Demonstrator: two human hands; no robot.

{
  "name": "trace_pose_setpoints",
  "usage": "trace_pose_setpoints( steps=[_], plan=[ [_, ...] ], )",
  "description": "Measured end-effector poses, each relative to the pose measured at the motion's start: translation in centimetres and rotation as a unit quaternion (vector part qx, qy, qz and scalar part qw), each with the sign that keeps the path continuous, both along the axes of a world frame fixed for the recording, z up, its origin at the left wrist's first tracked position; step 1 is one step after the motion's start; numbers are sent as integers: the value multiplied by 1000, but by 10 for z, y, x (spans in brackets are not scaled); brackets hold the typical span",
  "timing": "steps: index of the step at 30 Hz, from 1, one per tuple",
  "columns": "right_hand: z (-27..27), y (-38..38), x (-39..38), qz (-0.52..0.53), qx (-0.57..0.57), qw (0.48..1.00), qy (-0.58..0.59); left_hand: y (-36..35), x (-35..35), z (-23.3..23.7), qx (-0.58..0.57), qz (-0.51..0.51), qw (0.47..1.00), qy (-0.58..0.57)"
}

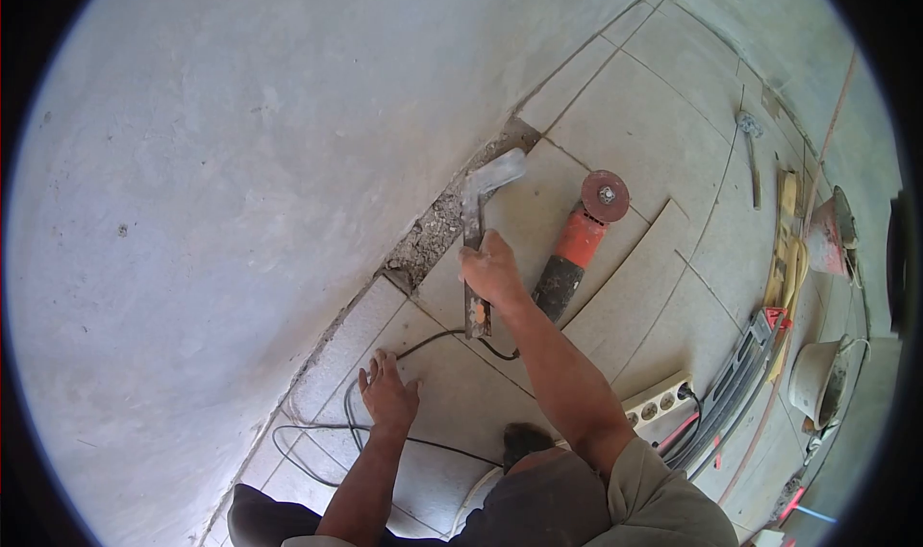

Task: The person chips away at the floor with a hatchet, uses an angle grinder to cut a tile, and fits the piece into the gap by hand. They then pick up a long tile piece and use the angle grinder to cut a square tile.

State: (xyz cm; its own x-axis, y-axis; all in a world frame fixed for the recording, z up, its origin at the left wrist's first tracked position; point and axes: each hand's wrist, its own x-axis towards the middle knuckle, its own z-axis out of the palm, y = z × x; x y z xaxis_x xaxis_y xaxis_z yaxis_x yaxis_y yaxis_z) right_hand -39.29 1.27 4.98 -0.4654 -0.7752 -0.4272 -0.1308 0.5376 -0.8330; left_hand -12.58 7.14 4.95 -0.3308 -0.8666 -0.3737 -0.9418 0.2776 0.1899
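Head view: your right hand is closed in a full fist round the shaft of the hammer. You grip it about mid-length, so the butt sticks out below your fist. The dusty metal head hangs just over the gap. Holding it that far up the shaft looks like a grip for short, controlled strokes rather than big swings.

The gap is a rough strip of grey rubble and crumbled mortar between the smooth plastered wall and the edge of the tiles.

Your left hand holds nothing. It lies flat with fingers spread on a tile just beside the gap's near end, and it seems to be propping your weight as you lean in.

The grinder lies on the tiles on the side of the gap away from the wall, near your right hand. Its orange body is on its side and its round reddish disc faces up. Its thin black cord loops past your left hand. A white power strip sits well away from the gap, by your right elbow.
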Motion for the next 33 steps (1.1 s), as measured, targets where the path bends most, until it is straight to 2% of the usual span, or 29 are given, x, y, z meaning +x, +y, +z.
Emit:
trace_pose_setpoints(
  steps=[2,3,4,5,6,8,9,10,12,14,16,17,19,22,23,25,29,32,33],
  plan=[
    [31,10,-4,-92,-69,992,48,3,1,1,-3,-5,1000,17],
    [39,11,-4,-93,-67,992,50,4,0,1,-2,-5,1000,18],
    [47,9,-1,-144,-94,984,45,4,-1,2,1,0,1000,13],
    [51,5,3,-195,-122,972,39,3,-1,3,2,5,1000,7],
    [41,0,13,-196,-123,972,38,2,-1,3,1,4,1000,6],
    [-8,-9,33,-115,-92,974,175,3,-1,1,-6,2,1000,6],
    [-39,-17,27,9,-17,999,48,6,-1,0,-5,-2,1000,7],
    [-30,-16,22,5,-20,999,50,5,-1,-1,-8,-3,1000,10],
    [-5,-6,20,-44,-43,990,-124,10,5,-1,-7,5,1000,5],
    [-6,-4,12,-52,-43,991,-112,4,1,-1,-9,-1,1000,5],
    [2,8,12,-35,-21,999,-20,3,1,1,-5,-1,1000,6],
    [6,11,10,-35,-20,999,-21,3,1,2,-3,-1,1000,10],
    [22,12,4,-75,-50,995,34,3,0,-2,-5,2,1000,8],
    [64,8,13,-130,-65,988,57,5,0,-1,-10,5,1000,8],
    [48,2,18,-135,-68,987,56,5,1,-1,-7,8,1000,14],
    [-4,-8,25,5,-10,997,81,6,3,-5,-18,2,1000,9],
    [-13,4,24,61,6,998,-12,5,1,-3,-19,8,1000,-9],
    [30,23,15,28,-12,999,30,4,-2,-1,-9,7,1000,-5],
    [54,25,8,-22,-82,996,-6,3,-4,-1,-9,4,1000,-4]
  ],
)
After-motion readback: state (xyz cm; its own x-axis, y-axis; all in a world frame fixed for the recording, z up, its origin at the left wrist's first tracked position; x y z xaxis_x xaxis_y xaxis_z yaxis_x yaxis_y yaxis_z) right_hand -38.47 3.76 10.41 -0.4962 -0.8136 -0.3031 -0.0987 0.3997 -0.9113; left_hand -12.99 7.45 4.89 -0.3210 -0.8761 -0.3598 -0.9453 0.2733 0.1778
